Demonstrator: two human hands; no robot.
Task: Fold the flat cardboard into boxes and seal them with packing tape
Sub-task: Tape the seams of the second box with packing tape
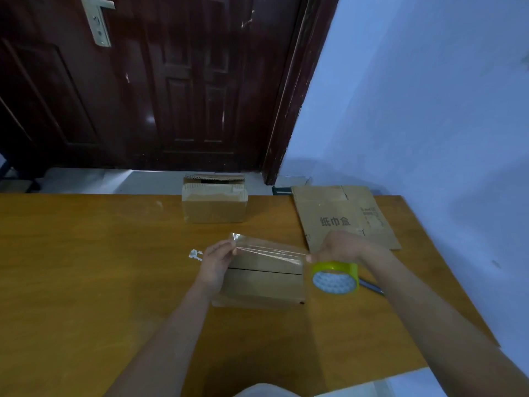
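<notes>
Clear tape (269, 252) stretches between the fingers: the left hand (215, 260) pinches its free end, and the right hand (339, 247) grips the yellow roll (335, 277). The strip hangs just above the folded box (262, 285) on the table (86, 267). Farther back stand another box (214, 206) and flat cardboard (337, 216).

Light: dim, bluish, soft.
Glare: pale highlights on the glossy door (177, 81); a sheen on the table (86, 253).
Shadows: faint, on the wall (415, 110).
Focus: soft overall.
Edges: wide-angle bending.
</notes>
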